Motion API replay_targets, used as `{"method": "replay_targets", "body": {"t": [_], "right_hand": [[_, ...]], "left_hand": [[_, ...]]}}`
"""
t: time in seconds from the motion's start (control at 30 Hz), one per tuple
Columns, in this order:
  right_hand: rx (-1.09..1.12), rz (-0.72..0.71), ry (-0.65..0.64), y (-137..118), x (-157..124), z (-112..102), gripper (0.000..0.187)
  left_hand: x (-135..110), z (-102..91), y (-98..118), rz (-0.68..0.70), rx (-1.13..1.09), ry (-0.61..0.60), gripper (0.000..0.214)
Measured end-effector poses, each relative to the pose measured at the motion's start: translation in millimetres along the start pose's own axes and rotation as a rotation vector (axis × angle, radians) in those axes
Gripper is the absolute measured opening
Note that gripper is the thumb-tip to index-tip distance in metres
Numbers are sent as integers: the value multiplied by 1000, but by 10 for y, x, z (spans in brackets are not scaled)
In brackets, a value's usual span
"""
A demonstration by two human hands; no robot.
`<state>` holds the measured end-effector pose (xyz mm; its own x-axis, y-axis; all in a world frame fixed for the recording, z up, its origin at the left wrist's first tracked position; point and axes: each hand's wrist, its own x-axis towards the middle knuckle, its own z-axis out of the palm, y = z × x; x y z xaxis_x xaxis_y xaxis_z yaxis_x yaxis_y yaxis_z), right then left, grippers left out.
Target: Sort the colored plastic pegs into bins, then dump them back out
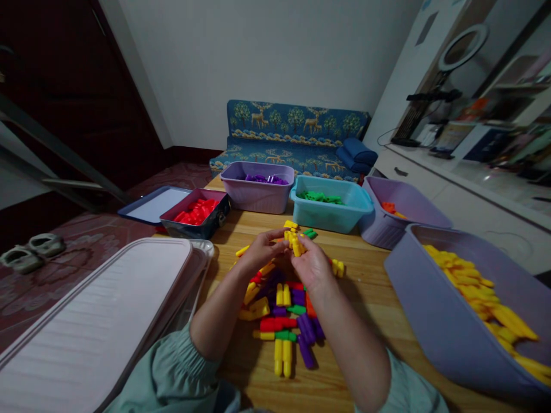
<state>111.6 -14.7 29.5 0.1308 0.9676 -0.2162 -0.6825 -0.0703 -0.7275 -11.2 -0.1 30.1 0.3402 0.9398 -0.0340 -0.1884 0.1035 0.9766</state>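
Over the middle of the table, yellow plastic building pieces (294,243) are gathered between my two hands. My right hand (313,265) is closed around them from the right. From the left, the fingers of my left hand (267,252) pinch at the same yellow pieces. Below my hands lies a mixed pile of peg-shaped pieces, with red ones (279,324), purple ones (306,328), green ones (297,310) and yellow ones (283,355). Just beyond my fingertips are a loose green piece (310,233) and another yellow piece (291,224). My forearms hide part of the pile.
Around the wooden table (361,298) stand a tin of red pieces (196,212), a purple bin (258,195) with purple pieces, a turquoise bin (331,213) with green ones, a lilac bin (379,223) with orange ones, and a large bin (430,310) with yellow ones. Stacked lids (99,310) lie left.
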Motion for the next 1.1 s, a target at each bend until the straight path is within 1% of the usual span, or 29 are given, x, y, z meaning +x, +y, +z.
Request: {"method": "replay_targets", "body": {"t": [0.07, 0.17, 0.23, 0.33, 0.43, 0.53, 0.6, 0.73, 0.83, 1.0, 1.07, 1.1], "right_hand": [[15, -24, 27, 28, -10, 11, 19], [-9, -60, 60, 55, -26, 38, 18], [26, -46, 60, 53, -33, 60, 17], [123, 9, 56, -1, -43, 90, 13], [211, 50, 126, -141, -57, 108, 2], [315, 45, 204, -339, -75, 104, 8], [357, 34, 211, -466, -87, 89, 9], [383, 17, 173, -653, -105, 46, 3], [382, -11, 185, -736, -128, 25, 5], [269, 24, 227, -821, -218, -4, 9], [201, -4, 223, -884, -256, -29, 9], [156, -46, 213, -932, -270, -49, 8]], "left_hand": [[-1, 19, -16, 7, 55, -44, 60], [-1, 37, -52, 68, 130, -65, 63], [-6, 46, -61, 98, 210, -61, 62], [-26, 70, -31, 103, 294, -83, 65], [-53, 93, 24, 93, 267, -83, 68], [-54, 74, 34, 93, 279, -58, 68], [-33, 34, -3, 92, 328, -46, 66], [17, -49, -121, 79, 477, -38, 59], [28, -67, -169, 70, 515, -52, 57], [27, -59, -177, 75, 498, -32, 55], [38, -67, -191, 81, 488, -34, 56], [45, -73, -202, 83, 484, -36, 56]]}}
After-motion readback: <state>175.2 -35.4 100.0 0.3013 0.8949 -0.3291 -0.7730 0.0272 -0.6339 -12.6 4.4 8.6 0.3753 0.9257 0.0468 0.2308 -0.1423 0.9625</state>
